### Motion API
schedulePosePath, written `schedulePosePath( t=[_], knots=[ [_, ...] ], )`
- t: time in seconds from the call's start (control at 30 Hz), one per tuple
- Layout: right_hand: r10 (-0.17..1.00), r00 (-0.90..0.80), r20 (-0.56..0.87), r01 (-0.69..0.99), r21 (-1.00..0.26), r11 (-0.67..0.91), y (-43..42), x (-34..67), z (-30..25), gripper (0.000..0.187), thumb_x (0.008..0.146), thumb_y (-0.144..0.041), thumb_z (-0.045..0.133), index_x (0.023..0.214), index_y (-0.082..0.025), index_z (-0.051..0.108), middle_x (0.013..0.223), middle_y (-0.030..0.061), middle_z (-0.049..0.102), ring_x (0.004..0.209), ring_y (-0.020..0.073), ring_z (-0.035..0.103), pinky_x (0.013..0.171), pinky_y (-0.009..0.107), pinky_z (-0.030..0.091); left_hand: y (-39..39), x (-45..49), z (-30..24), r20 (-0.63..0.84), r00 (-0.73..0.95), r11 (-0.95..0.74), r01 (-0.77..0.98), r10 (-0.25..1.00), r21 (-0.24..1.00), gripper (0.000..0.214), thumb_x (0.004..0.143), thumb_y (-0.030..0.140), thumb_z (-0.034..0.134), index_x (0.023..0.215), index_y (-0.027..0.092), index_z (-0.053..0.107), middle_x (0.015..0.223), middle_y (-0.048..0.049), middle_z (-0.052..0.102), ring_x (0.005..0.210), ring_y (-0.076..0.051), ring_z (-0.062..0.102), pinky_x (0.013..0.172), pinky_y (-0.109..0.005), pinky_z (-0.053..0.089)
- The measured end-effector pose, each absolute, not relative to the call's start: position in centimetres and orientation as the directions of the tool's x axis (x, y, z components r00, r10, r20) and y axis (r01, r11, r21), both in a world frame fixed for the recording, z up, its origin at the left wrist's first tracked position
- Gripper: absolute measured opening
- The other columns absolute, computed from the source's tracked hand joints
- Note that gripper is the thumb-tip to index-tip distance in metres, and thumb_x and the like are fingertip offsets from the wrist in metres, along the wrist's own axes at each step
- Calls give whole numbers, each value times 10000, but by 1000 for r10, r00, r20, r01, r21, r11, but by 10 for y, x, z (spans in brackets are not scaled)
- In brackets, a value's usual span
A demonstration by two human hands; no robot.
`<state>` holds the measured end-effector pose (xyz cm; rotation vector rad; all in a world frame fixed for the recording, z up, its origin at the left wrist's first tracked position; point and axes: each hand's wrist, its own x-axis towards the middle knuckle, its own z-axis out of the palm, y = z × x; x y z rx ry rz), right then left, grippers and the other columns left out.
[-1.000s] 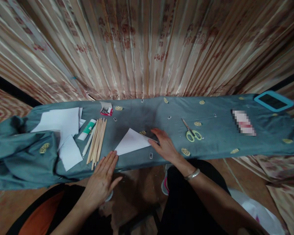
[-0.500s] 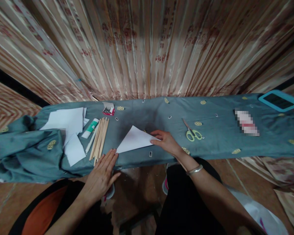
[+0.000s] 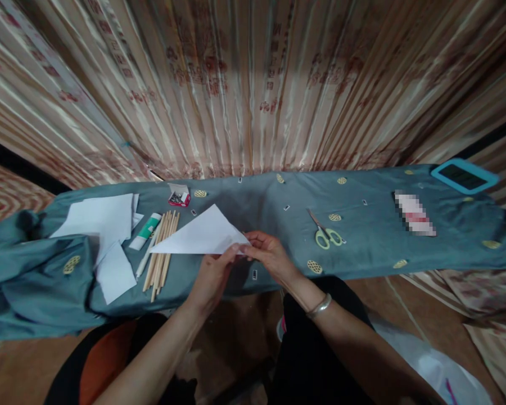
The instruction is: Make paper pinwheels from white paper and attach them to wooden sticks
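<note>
Angled inward from the frame's bottom, the left hand [image 3: 211, 279] and right hand [image 3: 274, 260] pinch a white paper triangle [image 3: 203, 233] mid-frame, near its right corner.

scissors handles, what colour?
The scissors handles are pale yellow-green; shows best in the head view, the only one.

Grey-green tablecloth with yellow oval motifs [image 3: 375, 242], before a shiny beige-and-brown striped curtain [image 3: 236, 84].
At left, loose white paper sheets [image 3: 105, 216] lie near a white-and-green tube [image 3: 145, 232] and a bunch of slim pale wooden sticks [image 3: 159, 265]; behind sits a small open red-and-white box [image 3: 185, 201] of metallic bits [image 3: 176, 198]. At right lie metal scissors with lime-green handles [image 3: 321, 228], a pixelated pale-and-red item [image 3: 416, 214] and a blue-framed, dark-screened panel [image 3: 464, 175].
</note>
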<state>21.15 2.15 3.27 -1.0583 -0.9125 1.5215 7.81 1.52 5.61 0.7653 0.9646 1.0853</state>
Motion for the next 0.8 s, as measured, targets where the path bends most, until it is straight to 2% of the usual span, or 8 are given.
schedulePosePath(
  t=[0.1,0.2,0.3,0.37,0.43,0.5,0.67,0.8],
  knots=[
    [991,-84,-102,-198,-973,-117,29,219,34,303,681,-447,768,867,-223,681,793,-3,721,708,142,642,621,254,484,32,78,57,-363,70,356,-429,929,830,334,589,266,840,874,165,698,913,-42,729,846,-184,667,760,-292,536],
    [995,99,32,146,-989,17,31,259,37,282,797,-483,648,885,-220,696,837,37,736,763,186,666,684,303,511,44,66,53,-416,-19,368,-429,909,825,381,522,210,862,855,176,681,860,-13,711,748,-152,651,617,-238,518],
    [930,311,196,707,-701,-89,21,315,38,263,873,-401,557,975,-205,700,899,85,744,809,235,675,771,367,508,52,57,50,-419,-79,345,-441,905,829,405,482,192,877,826,185,665,836,3,694,707,-134,640,586,-218,522],
    [910,362,201,876,-407,-259,11,345,35,278,867,-348,558,1031,-167,690,945,138,742,880,286,678,794,402,504,55,54,51,-415,-77,340,-449,906,826,409,472,189,883,815,179,660,838,1,688,700,-130,638,576,-212,525],
    [929,331,165,932,-211,-295,2,362,31,294,852,-330,589,1064,-147,681,978,160,736,908,305,678,790,400,505,57,53,52,-416,-68,342,-456,907,821,413,471,186,885,817,167,660,850,-7,687,705,-131,641,572,-211,526],
    [937,312,157,948,-121,-296,-3,368,26,299,858,-320,589,1091,-152,671,974,151,737,886,293,684,779,382,505,59,52,54,-416,-72,340,-461,906,820,418,475,179,882,830,165,662,857,-14,690,716,-139,648,582,-219,529],
    [924,318,211,948,-74,-309,-8,372,24,331,898,-367,531,1112,-149,658,994,167,729,889,291,686,743,366,504,63,44,53,-390,-77,315,-459,918,831,457,495,192,873,903,179,668,861,-11,697,750,-156,659,606,-237,518],
    [931,354,94,935,-21,-353,-10,381,26,306,870,-331,552,1104,-165,658,907,150,739,767,277,703,654,343,488,65,37,55,-388,-82,309,-466,918,829,537,477,201,888,968,177,671,878,-8,704,763,-151,659,640,-247,519]
  ],
)
